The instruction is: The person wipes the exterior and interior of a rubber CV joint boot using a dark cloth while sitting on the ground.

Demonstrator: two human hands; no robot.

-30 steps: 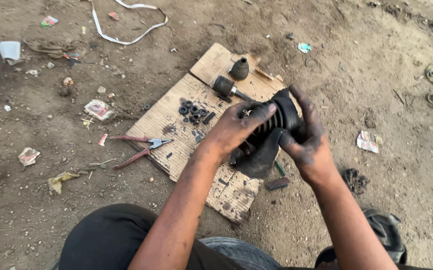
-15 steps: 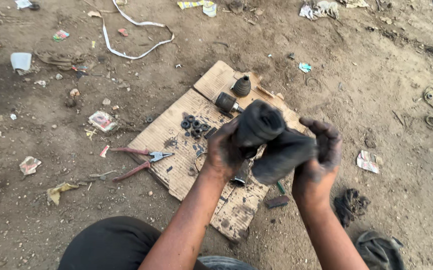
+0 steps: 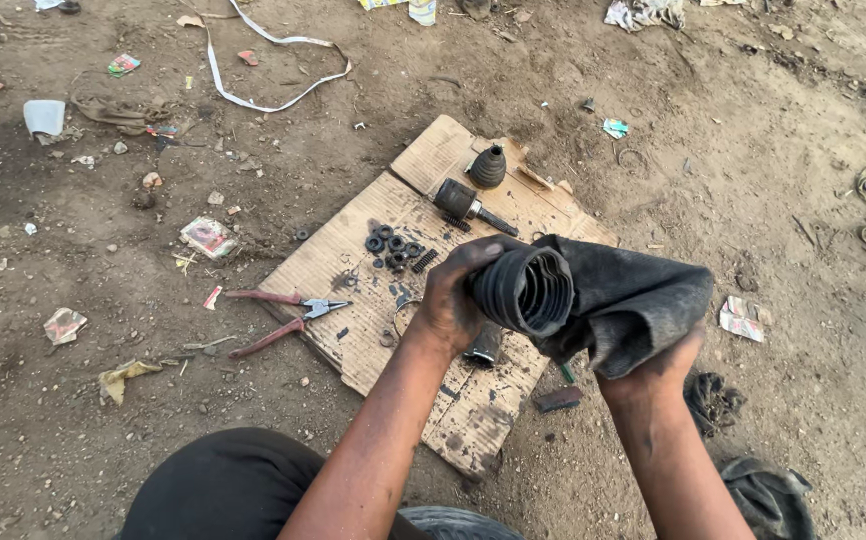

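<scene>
My left hand [image 3: 453, 298] grips the ribbed black rubber boot [image 3: 525, 290] by its wide end, open mouth facing me. A dark greasy rag [image 3: 628, 300] is draped over the boot's right side. My right hand [image 3: 653, 368] holds the boot through that rag and is mostly hidden under it. Both hands are black with grease. They hover above a sheet of cardboard [image 3: 353, 270] on the dirt.
On the cardboard lie a smaller rubber boot [image 3: 487, 166], a metal joint with a shaft [image 3: 465, 205], several small black rings [image 3: 391, 246] and a spring. Red-handled pliers [image 3: 278, 317] rest at its left edge. Litter and a white strap [image 3: 271, 60] lie on the dirt.
The boot has turned so its open mouth faces me. The rag has spread over its right side, covering my right hand. Both hands shifted slightly right.
</scene>
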